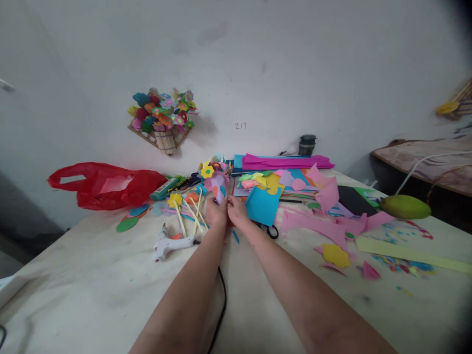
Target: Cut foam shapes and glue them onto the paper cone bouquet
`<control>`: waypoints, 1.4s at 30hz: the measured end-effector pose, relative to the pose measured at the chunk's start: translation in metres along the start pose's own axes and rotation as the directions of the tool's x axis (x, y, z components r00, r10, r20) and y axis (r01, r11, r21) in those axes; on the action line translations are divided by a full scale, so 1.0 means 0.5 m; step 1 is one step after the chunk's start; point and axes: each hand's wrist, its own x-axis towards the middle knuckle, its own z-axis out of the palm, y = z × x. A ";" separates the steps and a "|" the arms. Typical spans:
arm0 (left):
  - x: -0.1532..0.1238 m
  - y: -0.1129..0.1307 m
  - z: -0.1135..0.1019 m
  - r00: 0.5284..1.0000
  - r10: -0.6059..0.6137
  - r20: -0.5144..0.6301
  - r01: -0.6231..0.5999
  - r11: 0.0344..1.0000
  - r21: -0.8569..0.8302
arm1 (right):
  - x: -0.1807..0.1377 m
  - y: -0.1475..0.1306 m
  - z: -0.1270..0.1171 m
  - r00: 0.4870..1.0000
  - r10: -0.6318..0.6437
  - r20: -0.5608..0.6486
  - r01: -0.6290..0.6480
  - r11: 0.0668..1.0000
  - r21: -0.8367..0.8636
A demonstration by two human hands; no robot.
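Observation:
My left hand (pixel 217 212) is closed around the base of a lavender paper piece (pixel 218 186) that carries orange and blue patches. Against it, my right hand (pixel 238 211) has its fingers pinched together; what lies between them is too small to make out. Just behind the lavender paper stand colourful paper flowers, one a yellow flower (pixel 207 171) with a green centre. Left of my hands lie pale yellow sticks (pixel 180 219), one topped by a yellow flower shape (pixel 174 199). A white glue gun (pixel 173 247) rests nearer to me. Blue paper (pixel 266 204) lies beside my right hand, partly over black-handled scissors (pixel 273 232).
A red plastic bag (pixel 106 187) sits at the back left. Pink paper scraps (pixel 313 223), a yellow cutout (pixel 335 255) and a green fruit (pixel 405 206) are to the right. A black cable (pixel 222 305) runs between my forearms. Rolled magenta sheets (pixel 287 162) lie along the wall.

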 end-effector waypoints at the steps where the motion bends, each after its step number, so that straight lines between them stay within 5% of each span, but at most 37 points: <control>1: 0.000 0.001 0.000 1.000 -0.006 0.002 0.006 1.000 0.011 | 0.000 -0.001 0.000 1.000 0.002 0.000 -0.002 1.000 0.001; 15: -0.006 0.009 -0.005 0.999 -0.054 0.003 0.054 0.999 0.005 | -0.002 -0.005 0.001 1.000 0.014 -0.022 -0.015 0.999 -0.045; 29: -0.011 0.014 -0.003 0.999 0.035 0.010 -0.034 0.998 -0.049 | -0.016 0.003 -0.006 0.994 -0.081 -0.075 0.073 0.992 -0.098; 42: -0.043 0.020 -0.010 0.992 0.106 -0.066 -0.107 0.994 -0.023 | -0.048 0.021 -0.098 0.969 -0.028 -0.247 0.001 0.994 -0.107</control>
